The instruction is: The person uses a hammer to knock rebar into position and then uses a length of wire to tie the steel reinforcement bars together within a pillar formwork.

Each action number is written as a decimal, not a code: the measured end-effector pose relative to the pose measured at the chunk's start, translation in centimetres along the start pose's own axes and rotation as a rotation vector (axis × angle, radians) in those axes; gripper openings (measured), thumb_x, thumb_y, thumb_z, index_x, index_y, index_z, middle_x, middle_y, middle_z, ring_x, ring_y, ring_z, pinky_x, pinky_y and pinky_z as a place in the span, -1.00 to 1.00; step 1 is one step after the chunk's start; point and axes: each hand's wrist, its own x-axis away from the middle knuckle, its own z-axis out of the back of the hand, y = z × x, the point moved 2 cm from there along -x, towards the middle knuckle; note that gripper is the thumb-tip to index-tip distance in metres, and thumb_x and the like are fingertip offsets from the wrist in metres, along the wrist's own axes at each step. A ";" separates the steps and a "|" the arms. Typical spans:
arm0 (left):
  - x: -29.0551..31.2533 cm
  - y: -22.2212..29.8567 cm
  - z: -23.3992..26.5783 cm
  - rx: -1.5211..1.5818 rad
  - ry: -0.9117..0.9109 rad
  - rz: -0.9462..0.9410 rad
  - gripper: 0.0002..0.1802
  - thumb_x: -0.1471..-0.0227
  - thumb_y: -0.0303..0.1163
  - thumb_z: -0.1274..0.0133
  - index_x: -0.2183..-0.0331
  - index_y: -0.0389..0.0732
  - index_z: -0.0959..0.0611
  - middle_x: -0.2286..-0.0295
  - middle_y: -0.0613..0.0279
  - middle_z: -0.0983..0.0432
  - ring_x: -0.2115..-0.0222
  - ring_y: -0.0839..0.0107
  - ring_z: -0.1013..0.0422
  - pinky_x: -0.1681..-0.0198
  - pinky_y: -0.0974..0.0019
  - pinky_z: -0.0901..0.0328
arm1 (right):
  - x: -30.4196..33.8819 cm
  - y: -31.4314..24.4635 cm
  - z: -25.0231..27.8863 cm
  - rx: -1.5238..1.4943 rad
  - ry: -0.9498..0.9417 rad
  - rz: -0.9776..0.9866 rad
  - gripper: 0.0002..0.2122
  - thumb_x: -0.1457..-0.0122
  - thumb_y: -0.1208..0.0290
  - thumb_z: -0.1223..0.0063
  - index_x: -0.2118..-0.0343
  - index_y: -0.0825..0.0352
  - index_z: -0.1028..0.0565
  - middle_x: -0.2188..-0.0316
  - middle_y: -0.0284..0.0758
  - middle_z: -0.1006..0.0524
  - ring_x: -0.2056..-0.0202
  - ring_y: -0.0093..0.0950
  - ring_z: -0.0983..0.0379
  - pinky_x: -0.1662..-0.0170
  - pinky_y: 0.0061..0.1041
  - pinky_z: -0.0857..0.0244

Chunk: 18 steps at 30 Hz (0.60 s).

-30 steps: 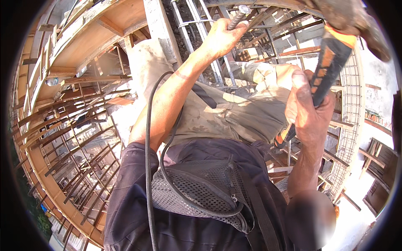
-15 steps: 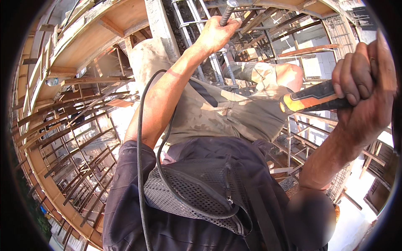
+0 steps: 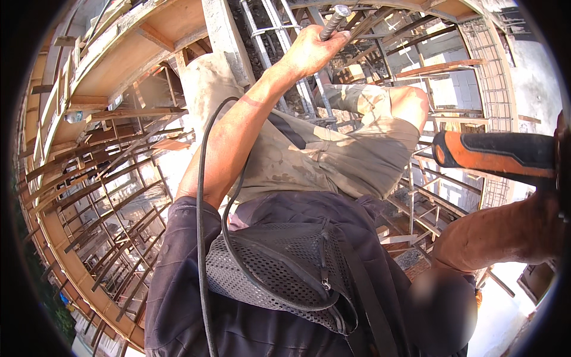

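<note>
My left hand is closed around a short ribbed steel bar, whose blunt end sticks up past the thumb. Beneath that hand runs a cage of steel reinforcing bars tied with cross pieces. At the far right, my right hand is mostly lost in the dark rim of the picture. It grips a tool with an orange and black handle, raised with the butt pointing left. The tool's head is out of view. My right forearm is bent upward beside it.
Beside the cage lies a pale concrete-coated beam. Wooden formwork curves along the left, above a drop full of timber props. A black cable loops past my left arm, and a mesh pouch hangs on my chest.
My right hand has moved outward to the right with the tool, and its handle has turned nearly level. The bar in my left hand leans slightly more to the right.
</note>
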 end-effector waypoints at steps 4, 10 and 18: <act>0.0 -1.8 0.3 -0.006 0.034 -0.017 -0.49 -0.15 0.01 -0.08 0.48 -0.30 -0.65 0.69 0.30 -0.38 0.59 0.52 -0.29 0.45 0.24 -0.27 | 2.3 9.8 -8.0 0.227 0.462 -0.446 -0.78 -0.26 0.28 -0.13 0.43 0.28 -0.43 0.69 -0.47 -0.34 0.69 -0.74 -0.25 0.60 -0.62 -0.16; -0.2 -3.2 3.2 0.014 0.067 0.017 -0.53 -0.14 -0.02 -0.09 0.49 -0.27 -0.66 0.73 0.42 -0.29 0.63 0.59 -0.20 0.51 0.30 -0.19 | 4.0 9.6 -9.4 0.050 0.413 -0.798 -0.87 -0.21 0.45 -0.16 0.40 0.31 -0.42 0.74 -0.57 -0.27 0.79 -0.79 -0.07 0.75 -0.68 0.10; 0.8 -1.1 0.4 -0.015 -0.027 -0.022 -0.52 -0.18 -0.04 -0.07 0.52 -0.28 -0.63 0.71 0.35 -0.31 0.62 0.50 -0.21 0.50 0.23 -0.20 | 1.5 2.6 -3.4 0.133 0.435 -0.098 -0.71 -0.34 0.33 0.09 0.56 0.24 -0.32 0.80 -0.57 -0.12 0.82 -0.77 0.01 0.74 -0.69 0.07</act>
